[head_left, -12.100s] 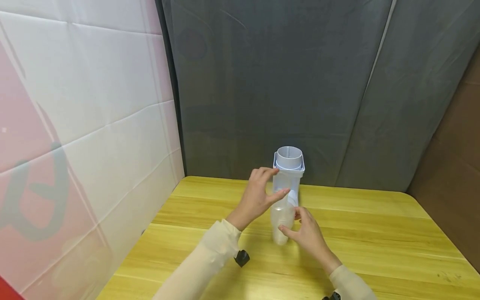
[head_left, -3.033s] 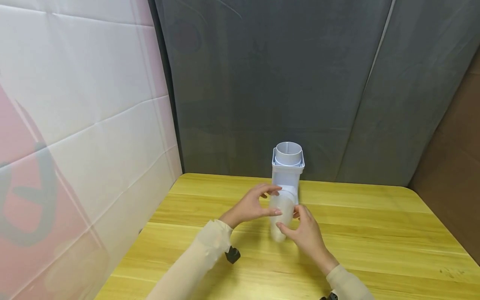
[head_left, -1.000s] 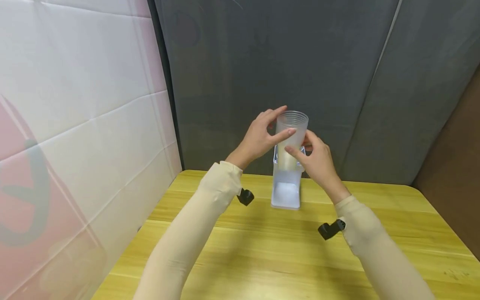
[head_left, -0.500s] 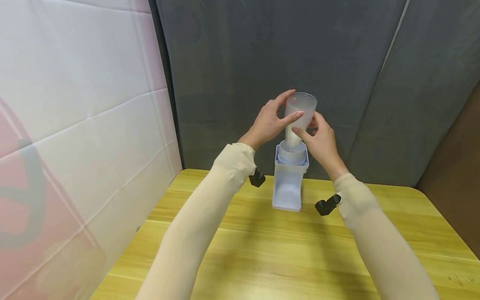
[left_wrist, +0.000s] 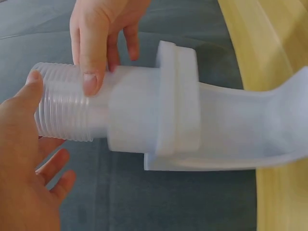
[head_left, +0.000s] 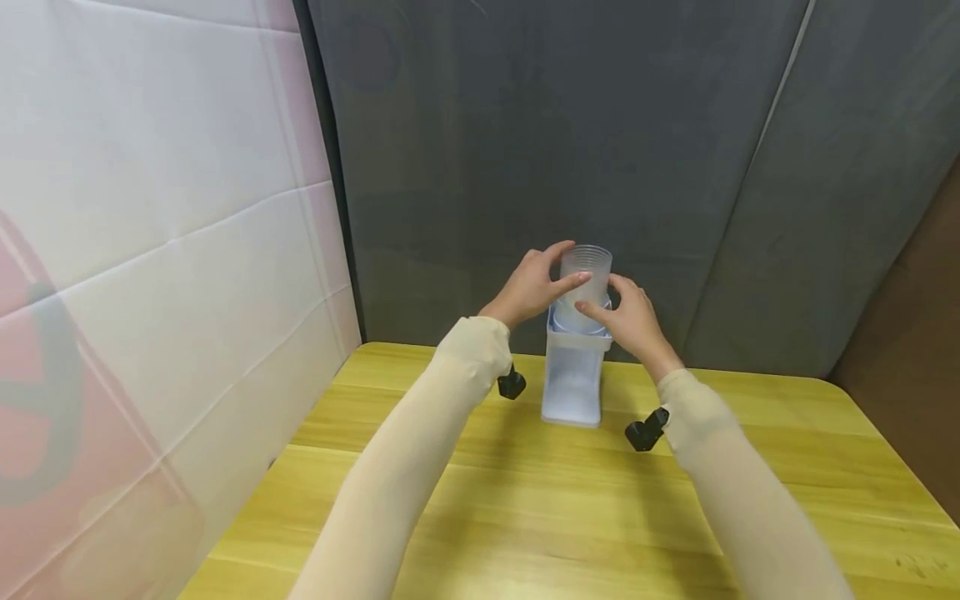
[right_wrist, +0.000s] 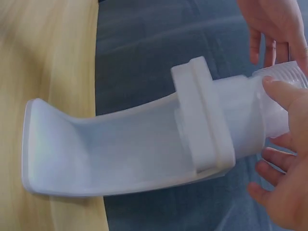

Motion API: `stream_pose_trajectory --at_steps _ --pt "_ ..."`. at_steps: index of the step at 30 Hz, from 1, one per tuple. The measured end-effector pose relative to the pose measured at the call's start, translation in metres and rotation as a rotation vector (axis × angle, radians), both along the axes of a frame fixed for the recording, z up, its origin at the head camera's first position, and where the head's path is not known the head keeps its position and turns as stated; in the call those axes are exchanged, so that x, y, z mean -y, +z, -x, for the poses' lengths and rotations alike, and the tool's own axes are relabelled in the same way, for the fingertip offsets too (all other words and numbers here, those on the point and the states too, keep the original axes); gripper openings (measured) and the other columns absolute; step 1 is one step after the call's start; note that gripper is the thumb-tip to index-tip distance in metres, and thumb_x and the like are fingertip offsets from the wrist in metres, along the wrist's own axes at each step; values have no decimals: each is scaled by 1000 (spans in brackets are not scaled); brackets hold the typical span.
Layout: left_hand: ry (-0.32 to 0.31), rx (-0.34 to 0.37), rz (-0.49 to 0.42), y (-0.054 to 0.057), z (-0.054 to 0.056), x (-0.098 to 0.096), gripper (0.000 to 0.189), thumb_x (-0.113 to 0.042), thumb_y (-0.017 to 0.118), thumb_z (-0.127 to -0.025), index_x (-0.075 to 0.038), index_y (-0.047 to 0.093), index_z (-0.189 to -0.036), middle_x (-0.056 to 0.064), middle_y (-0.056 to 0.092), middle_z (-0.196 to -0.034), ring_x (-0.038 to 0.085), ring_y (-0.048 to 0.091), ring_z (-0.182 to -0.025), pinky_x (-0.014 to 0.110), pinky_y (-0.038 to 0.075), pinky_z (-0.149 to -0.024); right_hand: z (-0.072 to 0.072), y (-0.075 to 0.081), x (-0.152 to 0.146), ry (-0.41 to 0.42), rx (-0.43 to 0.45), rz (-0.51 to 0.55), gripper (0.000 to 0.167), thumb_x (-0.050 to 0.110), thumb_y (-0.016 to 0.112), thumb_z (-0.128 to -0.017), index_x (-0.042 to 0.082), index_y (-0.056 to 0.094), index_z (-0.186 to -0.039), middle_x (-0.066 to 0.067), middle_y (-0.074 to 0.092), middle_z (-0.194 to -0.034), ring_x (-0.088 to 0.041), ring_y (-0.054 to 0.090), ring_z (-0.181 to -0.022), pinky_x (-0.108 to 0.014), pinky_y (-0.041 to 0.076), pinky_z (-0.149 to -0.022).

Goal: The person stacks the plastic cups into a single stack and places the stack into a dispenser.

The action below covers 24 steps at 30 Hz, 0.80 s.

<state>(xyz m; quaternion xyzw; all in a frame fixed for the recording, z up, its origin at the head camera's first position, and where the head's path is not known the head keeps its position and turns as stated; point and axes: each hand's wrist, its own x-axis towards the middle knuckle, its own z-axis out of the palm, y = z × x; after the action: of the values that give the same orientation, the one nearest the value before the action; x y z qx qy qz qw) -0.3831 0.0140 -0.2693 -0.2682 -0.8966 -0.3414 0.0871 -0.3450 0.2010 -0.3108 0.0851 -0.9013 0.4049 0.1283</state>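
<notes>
A stack of clear, ribbed plastic cups (head_left: 597, 265) stands upright with its lower part inside the round collar of a white cup dispenser (head_left: 573, 383). My left hand (head_left: 534, 285) holds the stack near its rim, thumb in front and fingers behind. Lower down, just above the collar, my right hand (head_left: 633, 322) holds the cups between thumb and fingers. In the left wrist view the stacked rims of the cups (left_wrist: 62, 103) stick out beyond the collar. The right wrist view shows the dispenser's (right_wrist: 130, 149) curved back and foot; the cups' bottoms are hidden inside.
The dispenser's foot rests on a yellow wood-grain table (head_left: 525, 500) near its back edge. Behind rises a dark grey curtain (head_left: 525, 150). A white and pink panel (head_left: 247, 250) stands at the left, a brown one (head_left: 911, 283) at the right.
Earlier both hands held the cups low in front of the dispenser. They lifted the stack above the collar, and over the last half second lowered it into the collar.
</notes>
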Motion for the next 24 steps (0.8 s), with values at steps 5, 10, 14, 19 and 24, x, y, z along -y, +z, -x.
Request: stream_pose_trajectory --at_steps 5,10,14,19,24 --pt "18 25 11 -10 -4 -2 76 -58 60 -91 -25 34 -154 8 46 -149 24 47 -135 46 43 -113 -2 -9 -1 18 13 -38 77 48 64 -93 10 35 -153 -17 28 -162 -40 26 -149 -63 26 -118" --pt "22 28 -3 -12 -6 -4 75 -57 59 -93 -24 33 -154 6 45 -150 23 46 -135 46 41 -115 -3 -11 0 19 13 -24 76 48 64 -93 9 35 -153 -18 30 -160 -40 30 -147 -61 30 -117" --pt "20 32 5 -13 -5 -5 76 -58 58 -93 -23 32 -155 6 45 -151 23 45 -137 45 41 -115 -3 -10 -1 33 21 1 73 46 62 -95 8 36 -151 -20 33 -158 -40 34 -145 -59 32 -116" --pt "22 51 51 -22 -6 -7 78 -59 54 -95 -19 29 -156 8 47 -152 24 44 -139 43 42 -114 -1 -10 0 40 49 25 74 47 61 -95 10 33 -153 -19 31 -159 -39 32 -146 -59 32 -116" --pt "35 66 19 -28 -5 -4 75 -56 55 -96 -18 31 -155 6 45 -154 24 42 -140 44 42 -114 -2 -11 3 42 60 30 77 48 60 -95 12 29 -155 -18 28 -161 -39 32 -146 -59 33 -116"
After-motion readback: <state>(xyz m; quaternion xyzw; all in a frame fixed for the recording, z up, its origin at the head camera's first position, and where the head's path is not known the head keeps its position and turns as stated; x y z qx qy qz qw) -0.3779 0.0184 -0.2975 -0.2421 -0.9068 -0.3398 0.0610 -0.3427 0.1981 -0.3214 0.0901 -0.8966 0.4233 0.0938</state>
